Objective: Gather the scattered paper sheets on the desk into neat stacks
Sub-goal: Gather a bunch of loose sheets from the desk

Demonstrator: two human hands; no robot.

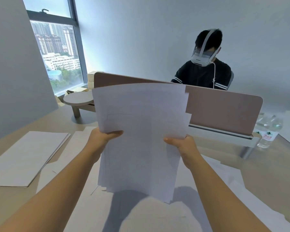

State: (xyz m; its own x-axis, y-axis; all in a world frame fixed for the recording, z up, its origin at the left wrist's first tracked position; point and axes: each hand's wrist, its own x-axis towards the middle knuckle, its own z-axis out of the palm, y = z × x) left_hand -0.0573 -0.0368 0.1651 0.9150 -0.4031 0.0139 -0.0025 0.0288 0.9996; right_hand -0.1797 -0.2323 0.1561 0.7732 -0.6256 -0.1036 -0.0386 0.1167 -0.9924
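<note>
Two hands: both grip one upright bundle of white paper sheets (141,131), one at each side edge, lifted off the pale wooden desk (266,178) and facing the camera.
Left hand (104,138): thumb lies across the front of the bundle's left edge, fingers hidden behind the paper, so it pinches the sheets between thumb and fingers.
Right hand (181,144): thumb presses the front near the right edge, the other fingers curl behind out of sight, clamping that side.
Why held so: gripping both sides with the sheets standing on end probably lets the person knock the lower edges level against the desk; that is a judgement.
Bundle state: not yet square, since corners step out at the upper right and the bottom edges fan unevenly.
Finished pile: a flat stack of white sheets (23,158) lies on the desk to the left, well apart from the hands, its edges close to aligned.
Loose paper: more scattered white sheets (224,186) lie spread under and to the right of the bundle, overlapping one another.
Progress: partway, by my reading, with loose sheets left to collect.
Surroundings: a pinkish desk divider panel (224,108) stands behind the bundle, a clear plastic water bottle (268,131) sits at its right end, and another person in a dark top (203,74) sits beyond it wearing a white headset.
</note>
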